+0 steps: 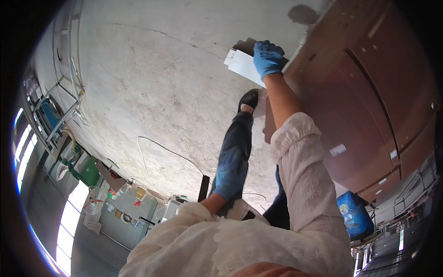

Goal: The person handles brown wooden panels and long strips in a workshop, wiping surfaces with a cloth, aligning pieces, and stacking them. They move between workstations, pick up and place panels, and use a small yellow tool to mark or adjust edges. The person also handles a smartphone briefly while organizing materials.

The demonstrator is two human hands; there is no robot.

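Note:
My right hand (268,58), in a blue glove, reaches forward with its fingers closed on flat white pieces (246,66) that look like strips or panels. They hang above the floor beside a large reddish-brown stack (355,111); dark shapes show behind the hand. My left hand (228,177), gloved in blue as well, is low and close to my body, over my jeans leg. Motion smears its fingers, so their pose is unclear. Just left of that wrist stands a short black bar (204,187); whether the hand touches it cannot be made out.
The pale concrete floor (129,78) has a long crack. A thin cable (166,148) curves across it. Metal frames (69,92) stand at the left, with a green bin (87,171) and a fan (93,201) lower down. At the lower right sits a blue sack (354,214).

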